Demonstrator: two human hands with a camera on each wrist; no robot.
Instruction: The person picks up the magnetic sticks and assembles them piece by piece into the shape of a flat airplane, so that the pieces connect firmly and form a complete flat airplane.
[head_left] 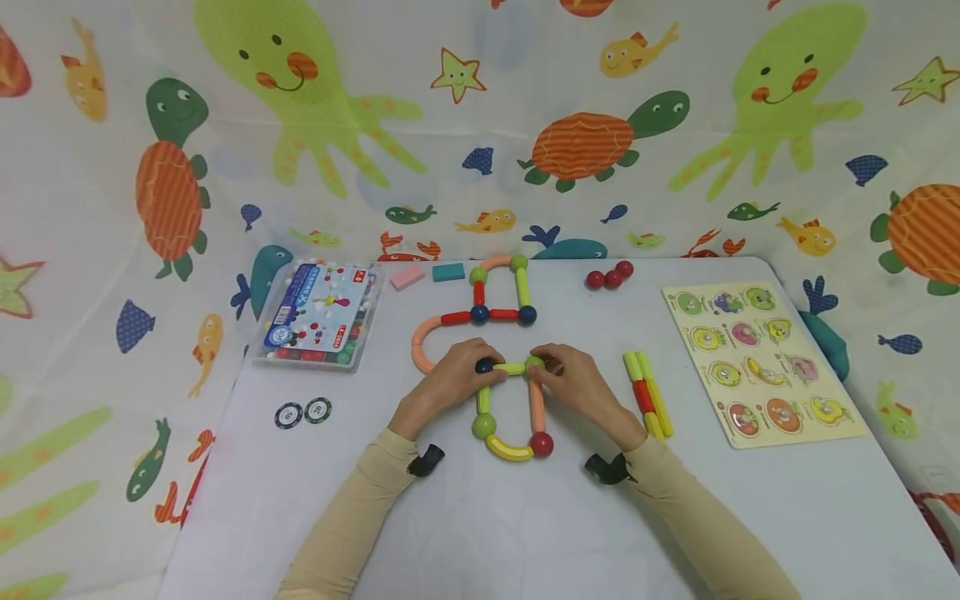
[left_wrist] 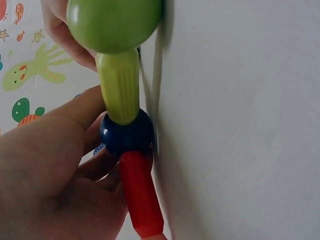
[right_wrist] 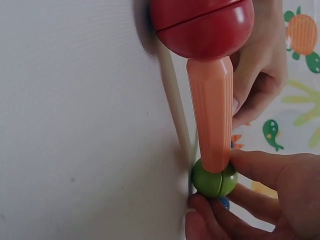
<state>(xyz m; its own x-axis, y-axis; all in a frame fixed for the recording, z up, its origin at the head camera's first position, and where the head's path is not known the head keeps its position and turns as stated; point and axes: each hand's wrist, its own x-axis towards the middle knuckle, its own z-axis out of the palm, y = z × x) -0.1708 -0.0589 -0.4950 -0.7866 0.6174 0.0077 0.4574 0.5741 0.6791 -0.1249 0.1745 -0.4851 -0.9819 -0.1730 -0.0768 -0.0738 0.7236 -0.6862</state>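
Note:
My left hand (head_left: pixel 459 372) holds a dark blue ball (left_wrist: pixel 125 134) between thumb and fingers, at the upper left corner of a closed loop of rods and balls. A short yellow-green rod (head_left: pixel 510 368) runs from that ball to a green ball (right_wrist: pixel 215 181), which my right hand (head_left: pixel 570 379) pinches. Below it, a peach rod (right_wrist: pixel 212 115) leads down to a red ball (head_left: pixel 542 444). A curved yellow rod (head_left: pixel 508 450) joins the red ball to a larger green ball (head_left: pixel 483 426). In the left wrist view a red rod (left_wrist: pixel 141 195) meets the blue ball.
Beyond my hands lies another rod figure with a red rod (head_left: pixel 503 315) and a curved peach piece (head_left: pixel 422 342). A clear box (head_left: pixel 341 354) and poker chips (head_left: pixel 318 410) lie left. Loose rods (head_left: pixel 655 392), red balls (head_left: pixel 613 278) and a fruit puzzle board (head_left: pixel 761 367) lie right.

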